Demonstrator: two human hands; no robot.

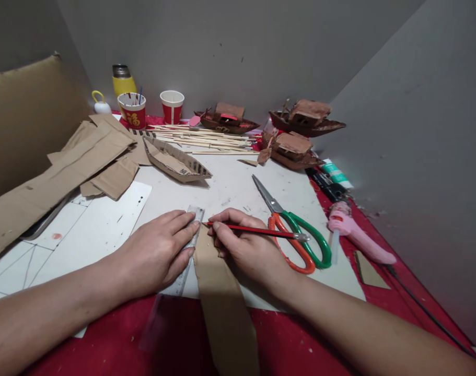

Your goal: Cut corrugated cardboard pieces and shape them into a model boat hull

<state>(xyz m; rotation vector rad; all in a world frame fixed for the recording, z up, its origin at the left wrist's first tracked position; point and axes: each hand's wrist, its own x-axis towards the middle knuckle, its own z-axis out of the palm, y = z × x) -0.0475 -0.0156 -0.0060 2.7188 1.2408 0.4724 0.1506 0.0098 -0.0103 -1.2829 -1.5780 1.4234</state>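
My left hand point(159, 248) lies with its fingers pressing down on a clear ruler point(196, 213). The ruler runs along the left edge of a long cardboard strip point(222, 292), near the strip's far end. In my right hand point(247, 248) is a red and black pencil point(257, 230), pinched near its point. The pencil tip touches or nearly touches the cardboard beside the ruler. Scissors point(292, 224) with orange and green handles lie just right of my right hand, blades pointing away. Beyond my hands sits a small open cardboard boat point(177, 162).
Cardboard pieces point(92, 151) are heaped at the left over marked white paper point(116, 224). Thin sticks point(206, 138), two paper cups point(172, 107), a yellow bottle point(123, 83) and several brown boats point(294, 149) stand behind. A pink glue gun point(357, 237) with a cable lies right.
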